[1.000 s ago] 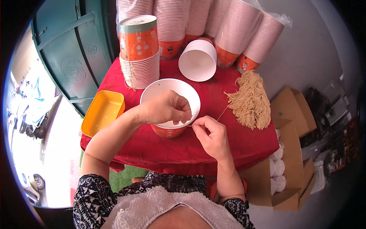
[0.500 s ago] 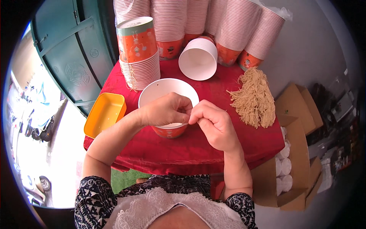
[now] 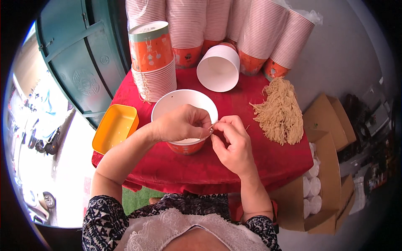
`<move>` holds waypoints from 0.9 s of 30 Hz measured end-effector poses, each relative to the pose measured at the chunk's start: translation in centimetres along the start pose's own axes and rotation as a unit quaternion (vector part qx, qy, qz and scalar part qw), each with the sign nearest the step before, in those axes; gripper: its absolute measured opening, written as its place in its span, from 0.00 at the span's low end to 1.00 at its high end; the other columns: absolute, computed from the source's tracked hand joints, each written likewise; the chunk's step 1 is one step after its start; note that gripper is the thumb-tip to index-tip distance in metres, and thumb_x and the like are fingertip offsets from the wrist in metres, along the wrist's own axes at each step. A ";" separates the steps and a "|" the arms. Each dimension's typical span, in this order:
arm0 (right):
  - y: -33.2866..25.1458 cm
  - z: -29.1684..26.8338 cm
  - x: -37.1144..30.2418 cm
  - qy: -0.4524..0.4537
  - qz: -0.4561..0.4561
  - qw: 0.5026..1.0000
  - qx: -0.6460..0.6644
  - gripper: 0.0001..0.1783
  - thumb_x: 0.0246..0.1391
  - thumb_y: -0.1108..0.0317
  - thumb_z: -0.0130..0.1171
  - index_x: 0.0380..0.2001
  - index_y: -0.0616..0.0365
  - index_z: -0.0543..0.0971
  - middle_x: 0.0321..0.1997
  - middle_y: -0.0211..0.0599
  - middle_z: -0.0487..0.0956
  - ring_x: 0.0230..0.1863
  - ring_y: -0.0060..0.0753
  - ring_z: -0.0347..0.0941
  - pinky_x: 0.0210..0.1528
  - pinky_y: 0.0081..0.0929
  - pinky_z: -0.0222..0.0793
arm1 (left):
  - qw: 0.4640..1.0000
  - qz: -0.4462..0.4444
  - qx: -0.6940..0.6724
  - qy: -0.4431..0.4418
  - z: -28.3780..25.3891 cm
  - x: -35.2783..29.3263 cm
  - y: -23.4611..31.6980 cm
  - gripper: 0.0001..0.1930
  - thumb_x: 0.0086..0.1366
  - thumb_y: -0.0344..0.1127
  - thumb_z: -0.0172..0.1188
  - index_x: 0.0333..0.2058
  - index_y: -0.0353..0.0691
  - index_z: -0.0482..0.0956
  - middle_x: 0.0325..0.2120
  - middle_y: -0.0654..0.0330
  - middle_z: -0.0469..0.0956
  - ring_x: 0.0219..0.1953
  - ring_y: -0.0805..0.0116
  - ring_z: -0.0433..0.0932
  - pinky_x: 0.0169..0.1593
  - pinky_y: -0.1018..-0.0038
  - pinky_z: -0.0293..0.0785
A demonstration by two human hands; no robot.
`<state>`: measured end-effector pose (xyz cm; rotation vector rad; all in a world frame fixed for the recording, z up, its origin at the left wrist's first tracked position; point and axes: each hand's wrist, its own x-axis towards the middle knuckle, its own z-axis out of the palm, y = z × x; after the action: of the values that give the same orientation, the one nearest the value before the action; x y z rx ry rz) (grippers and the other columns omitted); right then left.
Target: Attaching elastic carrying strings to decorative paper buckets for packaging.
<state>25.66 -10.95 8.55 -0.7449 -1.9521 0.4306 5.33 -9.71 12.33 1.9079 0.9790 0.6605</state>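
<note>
A white-lined paper bucket (image 3: 167, 102) with an orange outside stands upright on the red-covered table, a small hole in its far wall near the rim. Over its near right rim my left hand (image 3: 184, 123) is closed, fingertips pinching a thin tan string (image 3: 212, 126). My right hand (image 3: 233, 144) meets it there, the string between its curled fingers, the thumb a little apart; a loose end sticks out past its knuckles. The fingers partly hide the string and the rim.
A bundle of tan strings (image 3: 279, 112) lies at right, a yellow tray (image 3: 115, 127) at left. Stacked buckets (image 3: 155, 81) with strings hanging stand far left, one bucket (image 3: 217, 69) lies tipped, and tall wrapped stacks (image 3: 261, 33) line the back. An open carton (image 3: 331, 167) sits beside the table.
My right hand has turned and its thumb has dropped away from its fingers, showing the string at the fingertips. My left hand stays at the bucket's rim.
</note>
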 end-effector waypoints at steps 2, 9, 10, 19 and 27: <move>0.5 0.4 0.1 0.008 -0.009 1.000 0.002 0.10 0.45 0.79 0.63 0.33 0.63 0.77 0.37 0.41 0.74 0.34 0.41 0.76 0.33 0.32 0.74 | 1.000 0.005 -0.009 -0.003 -0.1 0.1 0.1 0.05 0.57 0.29 0.60 0.31 0.34 0.79 0.23 0.66 0.77 0.30 0.79 0.72 0.37 0.78 0.70; 0.0 1.3 -0.7 0.039 -0.004 0.999 0.031 0.07 0.47 0.82 0.60 0.29 0.62 0.72 0.34 0.41 0.73 0.30 0.41 0.76 0.29 0.34 0.73 | 0.996 -0.050 -0.073 -0.003 0.1 0.4 0.1 0.04 0.57 0.28 0.58 0.29 0.33 0.77 0.22 0.63 0.77 0.26 0.77 0.72 0.31 0.79 0.69; -0.1 1.6 -0.7 0.050 -0.019 0.998 0.029 0.08 0.47 0.82 0.60 0.29 0.62 0.72 0.34 0.41 0.73 0.30 0.42 0.76 0.29 0.35 0.73 | 0.996 -0.049 -0.074 -0.003 0.0 0.4 0.1 0.04 0.57 0.28 0.58 0.29 0.33 0.77 0.22 0.63 0.77 0.26 0.77 0.72 0.31 0.79 0.69; -0.2 2.1 -1.2 0.066 -0.036 0.997 0.012 0.08 0.48 0.82 0.59 0.31 0.62 0.72 0.34 0.42 0.72 0.31 0.45 0.76 0.32 0.35 0.74 | 0.991 -0.068 -0.114 -0.005 0.3 1.0 -0.4 0.03 0.59 0.25 0.55 0.30 0.32 0.74 0.22 0.61 0.75 0.25 0.74 0.73 0.29 0.79 0.69; 0.9 2.5 0.5 0.012 -0.083 0.995 0.050 0.09 0.50 0.84 0.55 0.33 0.63 0.69 0.34 0.46 0.74 0.32 0.47 0.75 0.33 0.36 0.73 | 0.995 -0.083 -0.053 -0.008 -0.9 0.1 0.3 0.05 0.59 0.28 0.58 0.29 0.32 0.75 0.22 0.60 0.76 0.24 0.74 0.73 0.29 0.76 0.69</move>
<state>23.52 -9.90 7.21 -0.5162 -1.9378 0.4134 4.82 -9.29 13.07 1.7163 1.0578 0.5868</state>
